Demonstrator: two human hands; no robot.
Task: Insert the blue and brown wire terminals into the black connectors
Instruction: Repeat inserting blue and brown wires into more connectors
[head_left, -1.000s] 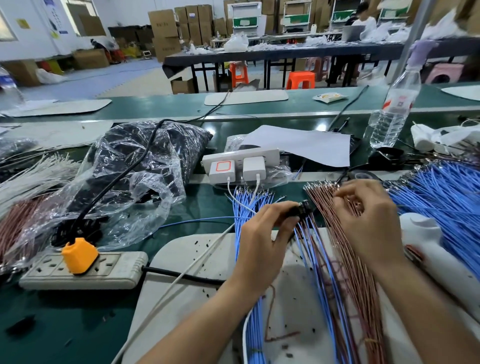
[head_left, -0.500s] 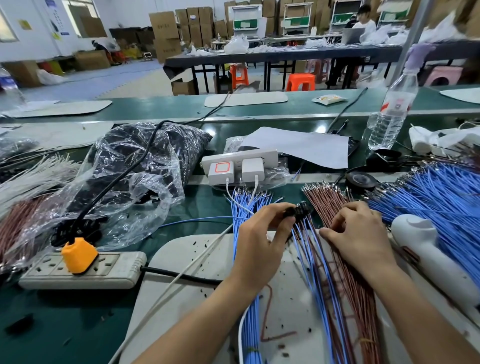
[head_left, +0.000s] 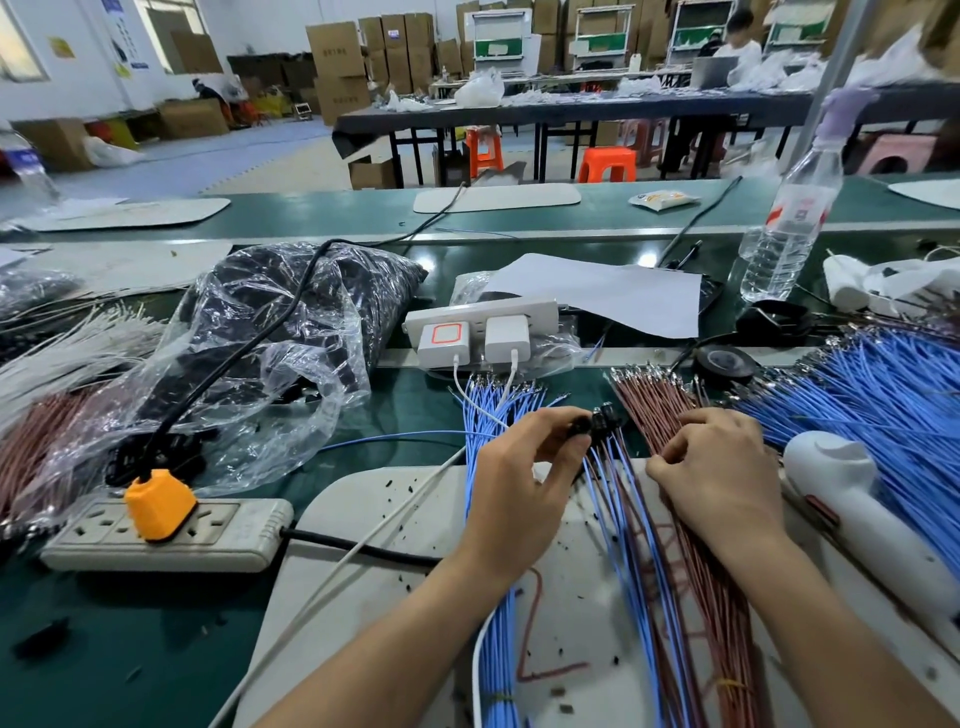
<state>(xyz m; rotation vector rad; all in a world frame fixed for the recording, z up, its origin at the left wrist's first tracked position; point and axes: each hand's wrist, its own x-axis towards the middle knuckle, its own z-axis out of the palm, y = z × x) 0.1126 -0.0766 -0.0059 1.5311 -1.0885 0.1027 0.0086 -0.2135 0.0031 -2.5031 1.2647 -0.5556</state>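
L hand (head_left: 519, 486) front-centre, thumb + fingers curled round a small cluster of black plastic connectors (head_left: 602, 418). Cluster sits just above the green bench top (head_left: 130, 649), at the far edge of the pale grey work mat (head_left: 358, 504). A mixed fan of blue + brown leads (head_left: 623, 519) runs out of the connectors and back toward the person across the mat.

R hand (head_left: 722, 483) is just right of the connectors, not touching them. Fingers curled down, tips on the bundle of brown wires (head_left: 654, 400) w/ metal terminals. Can't tell if it's pinching one wire or only resting on the lot.

The bundle of blue wires (head_left: 493, 410), also w/ metal terminals, lies left of the connectors, passes under the L hand and runs down to the near edge. Terminal ends of both bundles point away from the person.

Rest:
- big pile of blue wires (head_left: 883, 405) far right; white plastic handheld tool (head_left: 841, 478) lies between it and the R hand
- black tape roll (head_left: 724, 361) behind the brown bundle
- white power strip (head_left: 478, 319) w/ two white chargers behind the blue bundle, white paper sheet (head_left: 613, 291) further back
- clear plastic bag of black parts (head_left: 270, 332) at left
- beige power strip (head_left: 171, 535) w/ orange plug (head_left: 158, 504) in front of the bag
- clear water bottle (head_left: 789, 228) upright, back right
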